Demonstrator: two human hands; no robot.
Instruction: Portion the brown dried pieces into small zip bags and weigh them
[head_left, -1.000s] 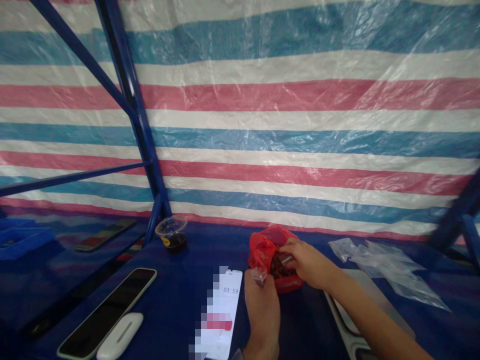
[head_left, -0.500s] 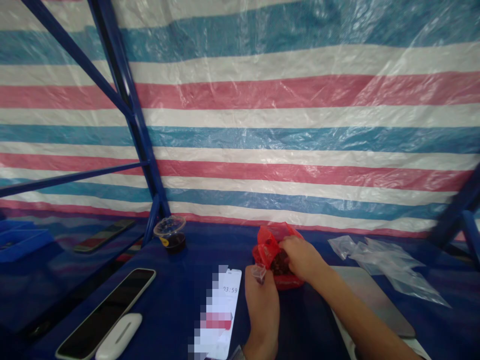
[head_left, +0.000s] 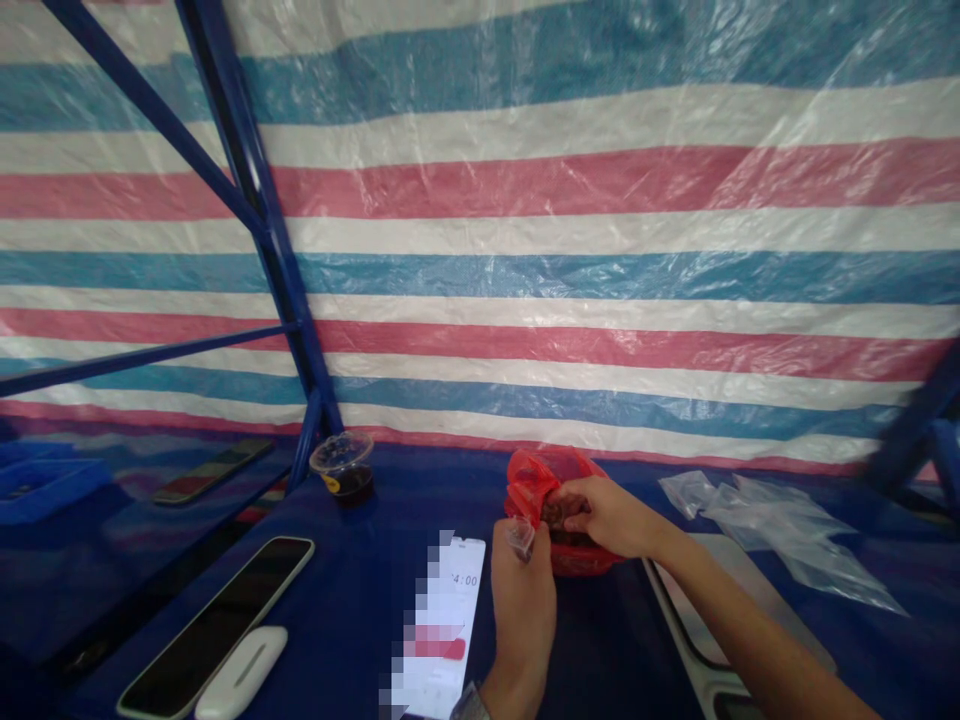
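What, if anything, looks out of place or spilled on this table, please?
No spill or damage shows around the red bag. Only mildly untidy: the clear plastic bags lie loosely overlapped at odd angles beside the scale.

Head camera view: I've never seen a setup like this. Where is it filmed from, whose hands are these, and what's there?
There is no machine here: these are a person's bare hands, filmed by a camera worn on that person's head, looking forward and down. The left hand holds a small piece of clear plastic. The right hand has its fingers in the opening of a crumpled red plastic bag with brown contents; whether they grip anything is unclear. On the dark blue surface also lie a lit, partly blurred phone, a black-screened phone with a pale edge and flat clear plastic bags.
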